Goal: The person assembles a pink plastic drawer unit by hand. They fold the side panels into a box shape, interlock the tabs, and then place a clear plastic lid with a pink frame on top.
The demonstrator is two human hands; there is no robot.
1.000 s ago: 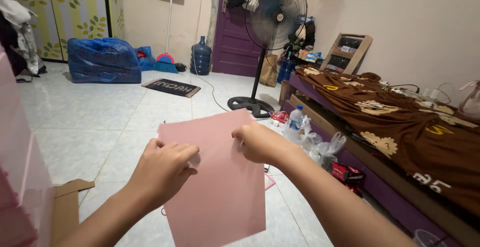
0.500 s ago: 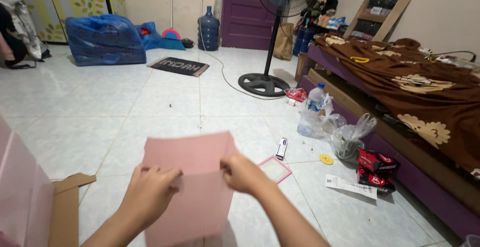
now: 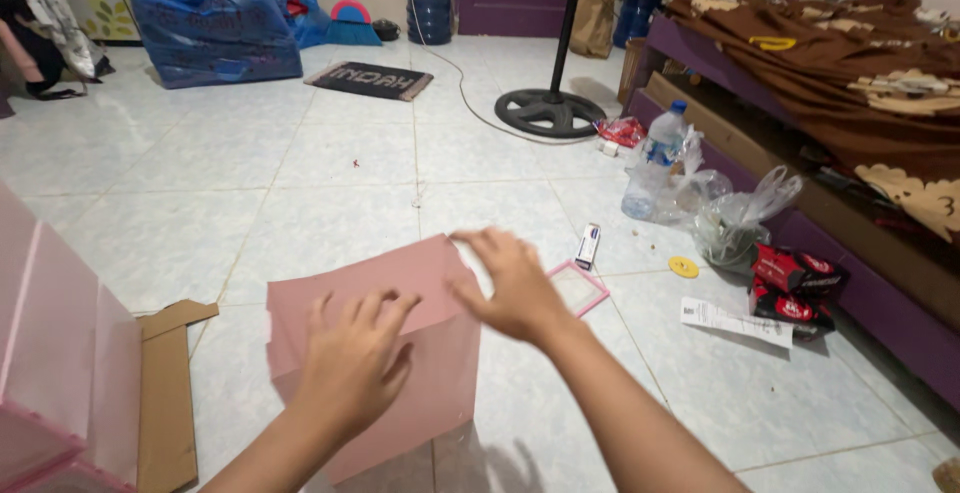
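Observation:
A pink plastic sheet hangs low over the tiled floor in front of me, its upper part bent over. My left hand lies on the sheet's left half with fingers spread. My right hand rests at the sheet's upper right corner, fingers apart and blurred by motion. Whether either hand pinches the sheet is hard to tell. A small pink frame piece lies on the floor just right of my right hand.
Pink translucent panels stand at the left beside a cardboard strip. A water bottle, plastic bags, red packets and a paper slip lie along the purple bed at right. A fan base, doormat and blue bag are farther back.
The view has tilted down toward the floor. The pink sheet has come down lower and its top has bent over. Both hands went from pinching its top edge to spread fingers.

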